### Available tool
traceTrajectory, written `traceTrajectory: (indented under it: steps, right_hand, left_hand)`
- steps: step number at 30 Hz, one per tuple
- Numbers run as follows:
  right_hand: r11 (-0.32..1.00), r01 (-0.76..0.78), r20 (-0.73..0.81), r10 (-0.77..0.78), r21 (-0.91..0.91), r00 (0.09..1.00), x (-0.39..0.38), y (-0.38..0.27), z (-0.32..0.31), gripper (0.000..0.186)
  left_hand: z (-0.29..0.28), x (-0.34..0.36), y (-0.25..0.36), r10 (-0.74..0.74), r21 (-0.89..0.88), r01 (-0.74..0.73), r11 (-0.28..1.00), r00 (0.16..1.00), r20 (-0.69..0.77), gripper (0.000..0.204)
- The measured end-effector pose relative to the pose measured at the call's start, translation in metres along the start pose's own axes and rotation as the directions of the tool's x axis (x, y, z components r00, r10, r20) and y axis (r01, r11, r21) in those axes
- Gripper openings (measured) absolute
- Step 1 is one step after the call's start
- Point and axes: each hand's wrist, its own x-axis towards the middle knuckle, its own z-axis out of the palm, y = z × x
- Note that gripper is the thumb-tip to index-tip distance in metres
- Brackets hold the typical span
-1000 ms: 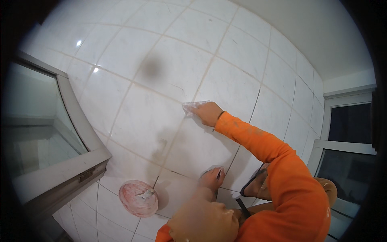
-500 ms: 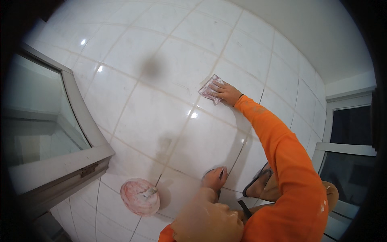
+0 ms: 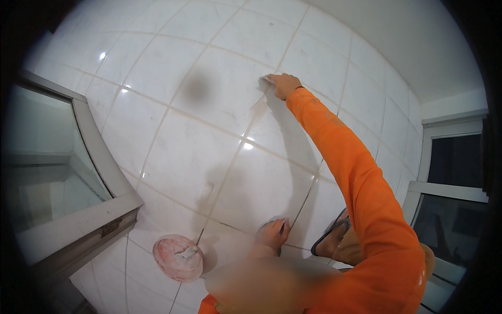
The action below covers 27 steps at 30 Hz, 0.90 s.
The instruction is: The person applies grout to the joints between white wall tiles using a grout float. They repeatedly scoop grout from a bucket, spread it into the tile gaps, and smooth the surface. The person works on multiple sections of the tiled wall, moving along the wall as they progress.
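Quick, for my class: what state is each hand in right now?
Left hand: out of view, so its grip cannot be told.
Right hand: closed, holding a flat, pale pad.

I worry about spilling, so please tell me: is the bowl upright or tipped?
Upright: the bowl stands on the tiles, open side facing up.

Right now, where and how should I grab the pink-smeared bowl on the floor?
Probably pinch the bowl by its left rim, coming from the left: it's round and open-topped, and the grey object inside lies toward the right.
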Motion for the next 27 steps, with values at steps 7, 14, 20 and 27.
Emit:
traceTrajectory:
  steps: [7,14,20,27]
  right_hand:
    - [0.978,0.183,-0.018,-0.182,0.098,0.983,-0.032,-0.049,0.031,0.067]
    - [0.931,0.353,-0.036,-0.351,0.095,0.936,-0.099,-0.088,0.077,0.065]
    - [0.922,0.375,0.077,-0.383,0.102,0.921,-0.125,-0.086,0.06,0.059]
    - [0.268,-0.18,0.124,0.215,0.946,0.969,-0.175,-0.023,0.065,0.034]
  left_hand:
    - [-0.02,0.002,0.022,-0.098,0.133,0.093,0.987,0.995,0.033,0.018]
    - [-0.009,0.001,0.006,-0.031,0.043,0.028,0.999,0.997,0.071,0.02]
    - [0.004,-0.001,-0.011,0.02,0.017,-0.02,1.0,1.0,0.003,0.02]
    - [0.009,-0.005,-0.017,0.051,-0.007,-0.052,0.999,0.991,-0.125,0.022]
